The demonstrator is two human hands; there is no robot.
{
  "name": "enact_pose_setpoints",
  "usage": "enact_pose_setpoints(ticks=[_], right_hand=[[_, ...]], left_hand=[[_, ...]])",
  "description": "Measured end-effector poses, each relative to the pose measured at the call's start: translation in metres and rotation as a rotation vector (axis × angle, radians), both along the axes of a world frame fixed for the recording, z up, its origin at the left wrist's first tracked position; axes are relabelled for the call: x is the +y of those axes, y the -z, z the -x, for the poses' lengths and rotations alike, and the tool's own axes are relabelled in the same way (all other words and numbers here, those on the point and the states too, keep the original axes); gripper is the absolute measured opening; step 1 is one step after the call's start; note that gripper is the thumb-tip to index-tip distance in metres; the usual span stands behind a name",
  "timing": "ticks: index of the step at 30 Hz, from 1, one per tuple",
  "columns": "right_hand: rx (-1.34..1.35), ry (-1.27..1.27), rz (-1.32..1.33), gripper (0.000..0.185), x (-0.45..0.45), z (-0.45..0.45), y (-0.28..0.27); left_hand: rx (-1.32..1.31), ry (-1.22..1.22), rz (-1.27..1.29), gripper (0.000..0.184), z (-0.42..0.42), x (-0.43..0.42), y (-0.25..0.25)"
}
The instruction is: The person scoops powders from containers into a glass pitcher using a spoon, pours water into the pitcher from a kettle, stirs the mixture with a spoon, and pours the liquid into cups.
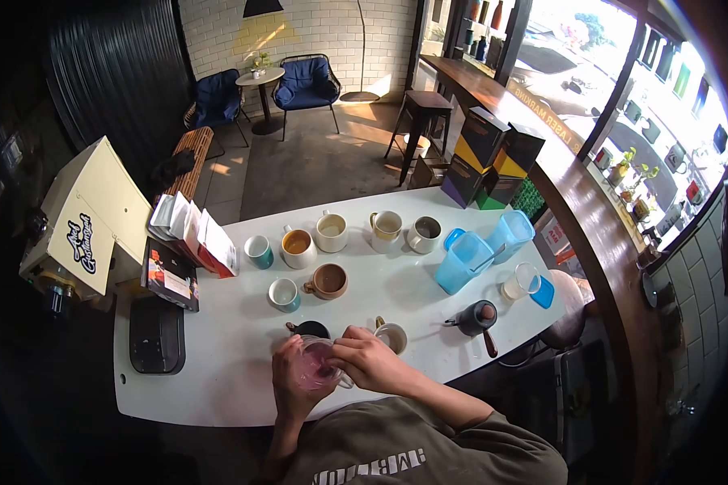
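Right fingers [337,359] and pink contents [322,361] partly hidden, blurred inside glass [307,373].

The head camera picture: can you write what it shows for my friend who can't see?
The left hand holds a clear cup with pink inside, the right hand at its rim, over a white table. Mugs stand nearby, with two blue containers to the right; farther back are blue chairs.

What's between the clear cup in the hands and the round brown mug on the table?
A dark mug, partly hidden by the clear cup, lies toward the brown mug, in the head view.
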State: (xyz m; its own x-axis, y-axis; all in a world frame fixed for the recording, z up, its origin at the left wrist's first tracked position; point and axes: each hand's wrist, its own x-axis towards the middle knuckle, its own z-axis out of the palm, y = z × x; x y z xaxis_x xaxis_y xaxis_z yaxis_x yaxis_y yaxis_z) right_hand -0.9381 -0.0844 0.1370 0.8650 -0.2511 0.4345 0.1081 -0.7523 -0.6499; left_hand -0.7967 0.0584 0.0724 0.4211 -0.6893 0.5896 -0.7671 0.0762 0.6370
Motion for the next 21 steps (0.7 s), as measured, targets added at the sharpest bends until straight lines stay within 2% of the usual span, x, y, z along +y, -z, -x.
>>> enact_pose_setpoints(ticks=[8,10,13,16,19,21], right_hand=[[0.063,0.0,0.046,0.007,0.0,0.005,-0.006],[0.0,-0.018,-0.147,0.008,0.001,0.004,-0.006],[0.017,0.035,-0.01,0.006,0.002,0.003,-0.011],[0.002,-0.046,-0.154,0.006,0.004,0.003,-0.017],[0.04,0.023,-0.043,0.006,0.007,0.001,-0.014],[0.032,-0.02,-0.094,0.007,0.007,0.001,-0.013]], left_hand=[[-0.024,-0.011,-0.036,0.092,0.001,-0.004,-0.005],[-0.026,0.013,-0.025,0.093,-0.002,-0.002,-0.003],[-0.018,-0.013,-0.048,0.093,0.0,0.0,-0.008],[-0.029,0.004,-0.02,0.094,-0.003,0.001,-0.003],[-0.033,0.004,-0.024,0.093,-0.002,0.003,-0.006],[-0.025,0.006,-0.02,0.093,-0.002,0.005,-0.005]])
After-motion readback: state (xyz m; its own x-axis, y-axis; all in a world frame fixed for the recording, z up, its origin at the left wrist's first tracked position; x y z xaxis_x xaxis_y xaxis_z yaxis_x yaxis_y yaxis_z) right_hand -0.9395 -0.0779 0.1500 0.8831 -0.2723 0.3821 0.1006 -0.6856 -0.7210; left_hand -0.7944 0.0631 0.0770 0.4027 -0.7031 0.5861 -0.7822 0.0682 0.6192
